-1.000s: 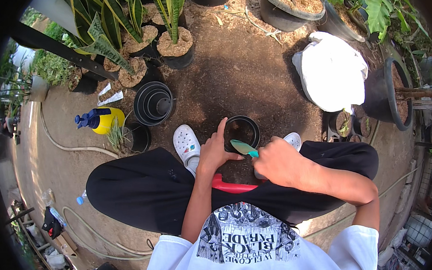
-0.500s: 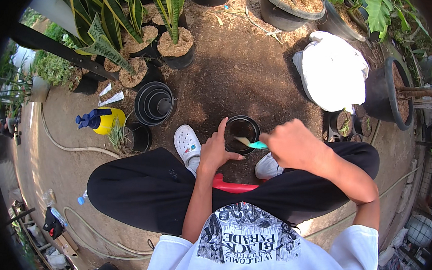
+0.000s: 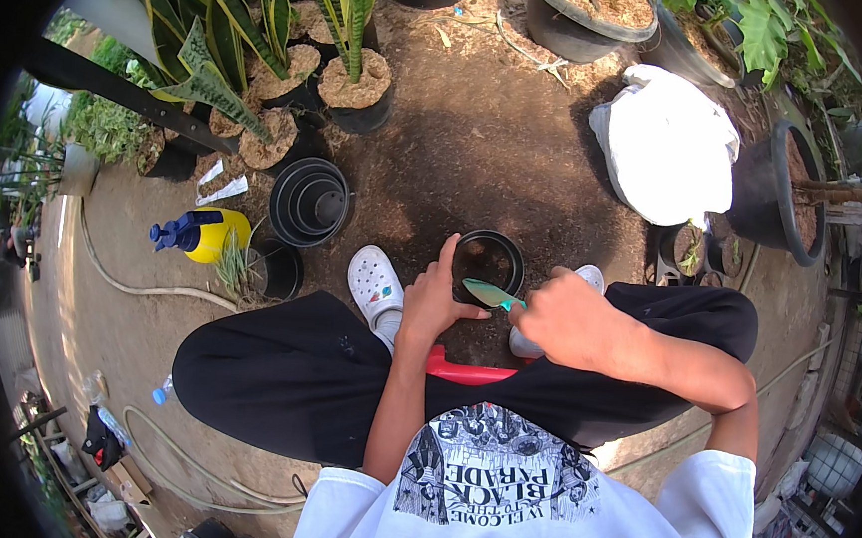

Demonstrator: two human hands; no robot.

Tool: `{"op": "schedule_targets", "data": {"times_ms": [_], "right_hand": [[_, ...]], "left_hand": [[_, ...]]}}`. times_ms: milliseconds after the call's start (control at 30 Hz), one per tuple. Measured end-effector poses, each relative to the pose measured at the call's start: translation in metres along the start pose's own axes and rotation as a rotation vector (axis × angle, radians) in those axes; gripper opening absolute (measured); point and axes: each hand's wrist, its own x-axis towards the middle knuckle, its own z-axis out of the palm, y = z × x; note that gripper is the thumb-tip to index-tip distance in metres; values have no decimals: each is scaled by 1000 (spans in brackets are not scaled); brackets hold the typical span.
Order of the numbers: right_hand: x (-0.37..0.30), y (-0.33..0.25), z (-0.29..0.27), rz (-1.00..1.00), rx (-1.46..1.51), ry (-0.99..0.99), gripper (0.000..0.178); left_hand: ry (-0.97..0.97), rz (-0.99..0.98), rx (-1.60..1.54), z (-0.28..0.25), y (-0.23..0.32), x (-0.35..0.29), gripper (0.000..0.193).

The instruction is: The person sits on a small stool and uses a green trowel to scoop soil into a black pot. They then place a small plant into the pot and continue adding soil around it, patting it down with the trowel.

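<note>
On the ground between my feet stands a small round black plant pot [image 3: 518, 263], its inside dark. My left hand [image 3: 430, 299] is curved against the pot's left side, forefinger along the edge and thumb at the near side. In my right hand [image 3: 569, 319], closed around the teal handle, is a small hand trowel [image 3: 489, 292] with a green blade. The blade points left over the near rim of the pot. My fist hides most of the handle.
Nested black pots [image 3: 309, 203] and a yellow spray bottle [image 3: 218, 235] stand at left, below potted snake plants [image 3: 359, 89]. A white sack [image 3: 665, 145] sits at right by large pots. A hose [image 3: 159, 296] crosses the ground. Beneath me is a red stool [image 3: 469, 372].
The trowel blade has come up out of the pot toward its near rim, and its face has turned. My right hand has shifted slightly nearer; my left hand stays at the pot.
</note>
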Motion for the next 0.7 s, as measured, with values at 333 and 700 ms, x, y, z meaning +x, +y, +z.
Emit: {"op": "schedule_targets", "data": {"times_ms": [333,700], "right_hand": [[4,23,9,145,-102,48,17],[11,22,23,138,-66,68,23]], "left_hand": [[2,-5,25,0,3,1,144],[-9,-4,46,-2,5,1,143]]}}
